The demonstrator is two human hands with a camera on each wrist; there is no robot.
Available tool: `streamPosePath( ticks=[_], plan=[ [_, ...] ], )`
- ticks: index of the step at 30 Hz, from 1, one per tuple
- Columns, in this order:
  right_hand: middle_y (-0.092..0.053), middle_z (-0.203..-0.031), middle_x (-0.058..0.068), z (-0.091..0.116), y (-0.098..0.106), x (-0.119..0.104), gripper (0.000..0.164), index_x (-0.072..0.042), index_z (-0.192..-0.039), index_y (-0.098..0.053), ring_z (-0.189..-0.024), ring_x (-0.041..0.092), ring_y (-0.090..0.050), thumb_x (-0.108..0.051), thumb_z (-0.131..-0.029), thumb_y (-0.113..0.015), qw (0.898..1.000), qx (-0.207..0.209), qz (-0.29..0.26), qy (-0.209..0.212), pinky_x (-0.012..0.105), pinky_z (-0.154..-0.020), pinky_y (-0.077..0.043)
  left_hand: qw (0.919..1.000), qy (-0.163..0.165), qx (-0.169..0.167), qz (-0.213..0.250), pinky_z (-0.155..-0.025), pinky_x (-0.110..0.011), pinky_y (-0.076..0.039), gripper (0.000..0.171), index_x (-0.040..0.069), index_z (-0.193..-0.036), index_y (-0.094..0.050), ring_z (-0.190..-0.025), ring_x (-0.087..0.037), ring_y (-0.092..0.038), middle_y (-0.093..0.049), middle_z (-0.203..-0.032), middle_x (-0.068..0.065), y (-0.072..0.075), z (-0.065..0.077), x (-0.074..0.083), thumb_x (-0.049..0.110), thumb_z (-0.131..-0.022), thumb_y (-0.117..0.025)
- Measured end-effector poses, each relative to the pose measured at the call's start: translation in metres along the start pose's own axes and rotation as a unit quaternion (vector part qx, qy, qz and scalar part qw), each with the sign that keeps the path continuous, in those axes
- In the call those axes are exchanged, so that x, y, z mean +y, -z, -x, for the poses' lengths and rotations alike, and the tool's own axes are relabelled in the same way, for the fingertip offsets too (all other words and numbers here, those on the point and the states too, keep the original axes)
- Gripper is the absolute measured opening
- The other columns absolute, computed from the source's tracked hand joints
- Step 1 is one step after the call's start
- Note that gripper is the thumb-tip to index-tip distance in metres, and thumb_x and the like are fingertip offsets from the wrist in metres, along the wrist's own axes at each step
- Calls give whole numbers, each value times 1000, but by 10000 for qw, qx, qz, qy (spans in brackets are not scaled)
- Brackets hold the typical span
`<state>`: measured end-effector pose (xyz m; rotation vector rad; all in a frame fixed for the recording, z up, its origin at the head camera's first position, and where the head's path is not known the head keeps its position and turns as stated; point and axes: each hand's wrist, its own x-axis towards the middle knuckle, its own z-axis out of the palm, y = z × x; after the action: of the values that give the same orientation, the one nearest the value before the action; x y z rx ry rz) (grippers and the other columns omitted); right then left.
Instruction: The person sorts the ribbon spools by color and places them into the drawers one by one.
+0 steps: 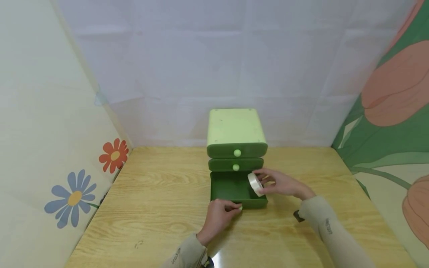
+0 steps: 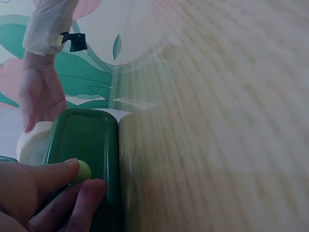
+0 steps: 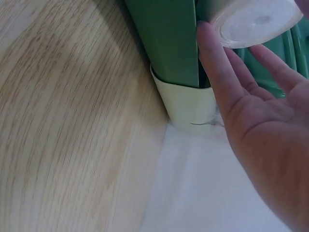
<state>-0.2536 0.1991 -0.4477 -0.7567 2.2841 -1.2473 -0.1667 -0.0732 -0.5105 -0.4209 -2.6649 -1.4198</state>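
A small light-green cabinet (image 1: 236, 126) with dark green drawers stands at the back of the table, its bottom drawer (image 1: 231, 186) pulled out. My left hand (image 1: 219, 216) pinches that drawer's round knob (image 2: 83, 172) between thumb and fingers. Over the drawer's right side, my right hand (image 1: 279, 182) grips a roll of white tape (image 1: 255, 184), held tilted on edge. In the right wrist view the tape roll (image 3: 260, 20) sits between the thumb and fingers, close beside the drawer's green side wall (image 3: 169, 43).
The upper drawer (image 1: 221, 150) and middle drawer (image 1: 221, 165) are pushed in. Behind the cabinet hangs a white cloth (image 1: 187, 63). Flower-patterned panels border the wooden table (image 1: 161, 193) on the left and right.
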Motion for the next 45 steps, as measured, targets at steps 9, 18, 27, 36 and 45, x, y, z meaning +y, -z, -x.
streamPosePath(
  ticks=[9, 18, 27, 36, 45],
  plan=[
    [-52, -146, 30, -2, 2, 5, 67, 5, -154, -39, -131, 50, -55, -21, -100, -70, 9992, 60, 152, 372, 52, -107, -53, 9998, -149, 76, 64, -69, -18, -57, 10, 16, -93, -84, -81, -3, -73, -81, -89, 5, -1, -1, -2, 12, -84, -86],
    [-51, -147, 29, -3, 3, 9, 65, 5, -154, -39, -133, 51, -52, -19, -102, -68, 9994, 28, -33, 355, 57, -110, -49, 9998, -149, 58, 67, -71, -17, -57, 10, 15, -93, -84, -83, -5, -74, -81, -89, 5, -1, -2, -1, 11, -84, -86],
    [-52, -146, 28, -3, 4, 9, 63, 5, -153, -40, -133, 51, -52, -20, -102, -68, 9994, 15, 1, 347, 54, -109, -51, 10000, -40, -3, -34, -72, -18, -57, 8, 17, -94, -85, -84, -5, -74, -81, -90, 6, 0, -3, 1, 15, -86, -86],
    [-59, -143, 23, 1, 10, -6, 54, -2, -150, -49, -127, 41, -61, -20, -102, -67, 9956, 510, 350, 697, 52, -105, -53, 10000, -16, -13, -87, -76, -20, -58, 8, 18, -93, -84, -85, -6, -75, -81, -91, 7, 0, 0, 0, 15, -86, -86],
    [-67, -133, 17, 10, 34, -61, 43, -6, -145, -57, -121, 36, -63, -11, -103, -65, 9636, 2079, 664, 1542, 33, -105, -53, 10000, -28, 8, -10, -78, -21, -58, 8, 18, -94, -84, -87, -7, -75, -81, -92, 8, -1, 0, 0, 15, -86, -86]
  ],
)
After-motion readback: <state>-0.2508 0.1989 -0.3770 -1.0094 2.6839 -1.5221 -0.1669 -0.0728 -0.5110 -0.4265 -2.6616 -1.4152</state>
